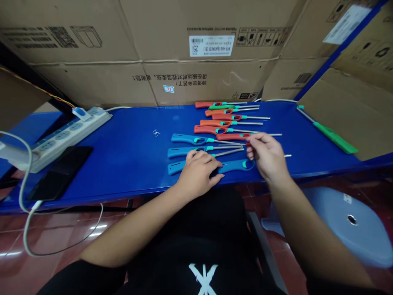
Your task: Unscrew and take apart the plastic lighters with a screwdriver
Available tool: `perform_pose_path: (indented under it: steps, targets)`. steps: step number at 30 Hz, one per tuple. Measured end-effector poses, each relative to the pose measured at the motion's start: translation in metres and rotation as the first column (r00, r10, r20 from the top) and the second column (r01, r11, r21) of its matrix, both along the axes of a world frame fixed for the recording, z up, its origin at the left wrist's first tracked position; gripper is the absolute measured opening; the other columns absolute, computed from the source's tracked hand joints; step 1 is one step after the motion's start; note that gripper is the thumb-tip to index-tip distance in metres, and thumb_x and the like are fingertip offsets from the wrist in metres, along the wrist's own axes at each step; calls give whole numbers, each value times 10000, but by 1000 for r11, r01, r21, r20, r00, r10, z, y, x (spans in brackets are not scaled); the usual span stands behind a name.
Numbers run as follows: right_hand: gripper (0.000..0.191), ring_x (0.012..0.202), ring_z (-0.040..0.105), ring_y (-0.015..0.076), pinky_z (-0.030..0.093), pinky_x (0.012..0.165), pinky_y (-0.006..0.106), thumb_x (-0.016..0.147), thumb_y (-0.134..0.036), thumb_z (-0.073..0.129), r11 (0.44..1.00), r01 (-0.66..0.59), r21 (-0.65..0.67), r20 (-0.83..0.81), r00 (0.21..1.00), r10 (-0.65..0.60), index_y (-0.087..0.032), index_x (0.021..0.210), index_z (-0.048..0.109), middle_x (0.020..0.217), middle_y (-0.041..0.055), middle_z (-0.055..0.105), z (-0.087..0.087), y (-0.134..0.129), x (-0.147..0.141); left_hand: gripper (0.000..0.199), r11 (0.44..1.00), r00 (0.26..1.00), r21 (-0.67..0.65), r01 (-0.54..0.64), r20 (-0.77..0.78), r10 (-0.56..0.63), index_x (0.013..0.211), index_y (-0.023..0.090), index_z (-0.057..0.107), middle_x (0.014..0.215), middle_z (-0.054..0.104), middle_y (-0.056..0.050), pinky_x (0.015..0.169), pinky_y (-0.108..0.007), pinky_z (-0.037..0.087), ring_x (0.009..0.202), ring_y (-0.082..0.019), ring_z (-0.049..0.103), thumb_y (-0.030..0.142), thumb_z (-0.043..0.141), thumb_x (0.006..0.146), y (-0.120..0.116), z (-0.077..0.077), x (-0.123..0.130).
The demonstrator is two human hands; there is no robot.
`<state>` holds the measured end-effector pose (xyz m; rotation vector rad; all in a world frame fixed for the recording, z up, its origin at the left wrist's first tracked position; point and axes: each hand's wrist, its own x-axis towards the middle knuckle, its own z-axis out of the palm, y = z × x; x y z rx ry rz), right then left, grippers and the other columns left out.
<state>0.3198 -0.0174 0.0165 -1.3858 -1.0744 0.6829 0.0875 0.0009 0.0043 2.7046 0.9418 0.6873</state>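
My left hand rests palm down over the blue lighters near the table's front edge, its fingers bent on them. To its right lies a blue lighter with a green trigger. My right hand is closed on a small screwdriver with a red handle, its thin shaft pointing left above the lighters' metal tubes. Behind the hands, several red and orange lighters and a green one lie in a row. Another blue lighter lies behind my left hand.
Small screws lie left of the lighters. Farther left are a power strip, a black phone and white cables. A green fly swatter or brush lies right. Cardboard boxes stand behind; a blue stool is at lower right.
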Motion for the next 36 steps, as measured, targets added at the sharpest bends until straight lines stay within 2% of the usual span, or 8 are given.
perform_pose_path:
  steps: [3, 5, 9, 11, 15, 23, 31, 36]
  targets:
    - [201, 511, 525, 126, 410, 486, 263, 849, -412, 632, 1000, -18, -8, 217, 976, 20, -212, 841, 647, 659, -7, 611, -15, 0, -12, 202, 989, 994, 130, 65, -91, -53, 1045, 240, 728, 1001, 742, -34, 980, -440, 305, 994, -216, 597, 386, 621, 955, 0, 6, -2]
    - [199, 555, 564, 145, 449, 532, 286, 873, -403, 610, 999, -31, 24, 337, 941, 21, -209, 860, 651, 715, 12, 648, -14, -3, -18, 214, 976, 978, 172, 136, -183, -104, 1030, 230, 733, 994, 744, -34, 962, -425, 322, 971, -205, 598, 353, 563, 989, 3, 14, -3]
    - [169, 684, 630, 189, 501, 624, 317, 894, -367, 579, 993, -31, 117, 429, 903, -22, -215, 864, 645, 807, 39, 692, -6, -7, -28, 211, 925, 891, 243, 294, -420, -172, 923, 202, 728, 891, 742, -35, 895, -402, 351, 901, -204, 603, 209, 526, 982, 11, 35, -1]
    - [157, 720, 640, 194, 504, 635, 314, 904, -351, 570, 987, -42, 156, 424, 905, -29, -216, 873, 643, 840, 48, 698, -4, -7, -34, 200, 885, 833, 279, 373, -521, -187, 849, 185, 716, 812, 727, -40, 868, -398, 359, 842, -208, 603, 154, 546, 949, 15, 45, 4]
    - [184, 600, 580, 158, 472, 562, 289, 922, -374, 547, 991, -67, 119, 346, 938, 22, -213, 895, 633, 790, 29, 668, -9, -2, -42, 235, 797, 753, 316, 515, -611, -245, 763, 163, 713, 749, 707, -67, 826, -378, 370, 777, -204, 603, 105, 551, 922, 20, 58, 12]
    - [189, 620, 601, 160, 474, 602, 285, 907, -372, 556, 994, -68, 88, 341, 939, 34, -203, 899, 640, 780, 25, 669, -17, 5, -40, 245, 653, 568, 240, 719, -744, -352, 863, 162, 762, 844, 740, -108, 805, -379, 408, 869, -236, 633, 97, 531, 911, 31, 66, 33]
    - [182, 661, 627, 173, 496, 641, 301, 892, -375, 563, 998, -39, 56, 314, 949, 19, -210, 892, 639, 805, 30, 693, -19, 9, -40, 121, 700, 450, 34, 713, -788, -420, 835, 163, 755, 871, 749, -108, 692, -358, 452, 827, -251, 655, 104, 655, 798, 59, 77, 52]
    - [182, 679, 634, 177, 502, 679, 311, 886, -372, 558, 998, -43, 52, 337, 941, 23, -212, 885, 644, 819, 30, 703, -17, 11, -40, 183, 813, 415, -65, 579, -834, -362, 914, 145, 762, 866, 751, -127, 682, -362, 466, 746, -264, 656, 207, 652, 782, 63, 80, 56]
